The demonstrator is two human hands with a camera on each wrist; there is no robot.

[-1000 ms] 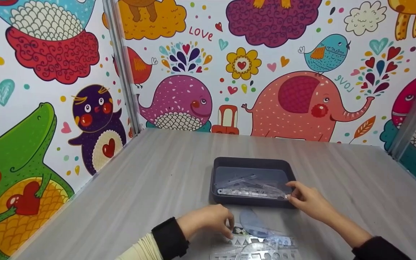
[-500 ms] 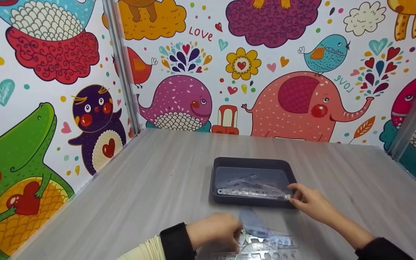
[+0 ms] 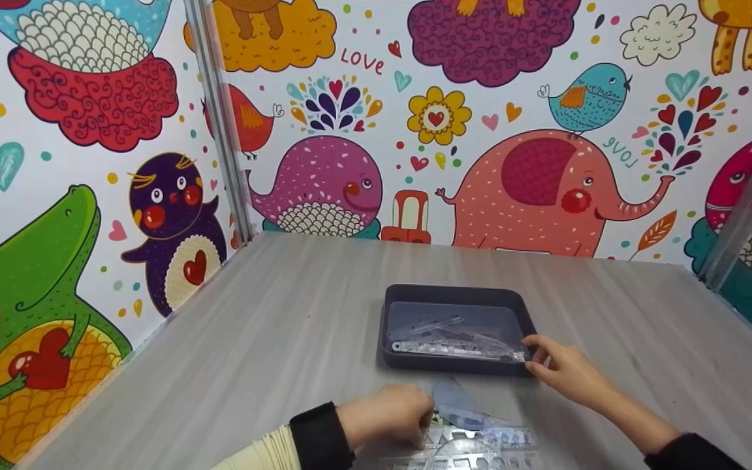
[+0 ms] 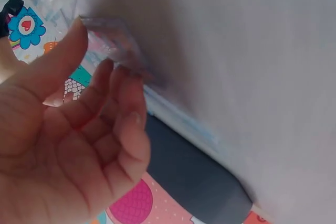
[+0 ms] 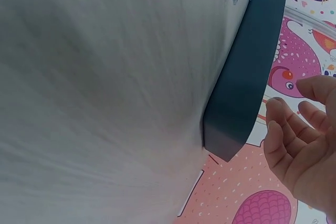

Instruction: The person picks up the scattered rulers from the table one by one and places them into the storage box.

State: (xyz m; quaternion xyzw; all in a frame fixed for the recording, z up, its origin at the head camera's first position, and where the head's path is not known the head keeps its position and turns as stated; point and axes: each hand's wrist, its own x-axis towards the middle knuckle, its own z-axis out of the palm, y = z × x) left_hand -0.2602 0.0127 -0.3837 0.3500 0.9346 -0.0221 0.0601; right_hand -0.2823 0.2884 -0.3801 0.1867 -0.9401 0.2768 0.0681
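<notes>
My left hand [image 3: 389,412] is low at the near edge of the grey table [image 3: 271,339], fingers curled down onto a heap of clear plastic stencil rulers [image 3: 474,444] lying flat there. In the left wrist view, my thumb and fingertips [image 4: 113,77] pinch the corner of one clear ruler [image 4: 113,38], so this hand grips a piece from that heap. A bluish, rounded clear piece [image 3: 452,401] lies on the table just beyond the heap, between it and the dark tray [image 3: 454,367]. The tray sits in the middle of the table, a little past my hands, and holds several more clear rulers [image 3: 454,339], one long one lying across its near side with others stacked at angles behind it. My right hand [image 3: 562,369] is at the tray's near right corner, the fingers loosely spread and relaxed. In the right wrist view, the hand [image 5: 302,145] shows an open palm with nothing in it, close beside the tray's corner [image 5: 231,129]; I cannot tell whether a fingertip touches the rim. Both of my forearms wear dark cuffs, and the left one shows a cream sleeve [image 3: 258,454] below the cuff. Cartoon animal panels [image 3: 532,189] wall in the table on three sides.
</notes>
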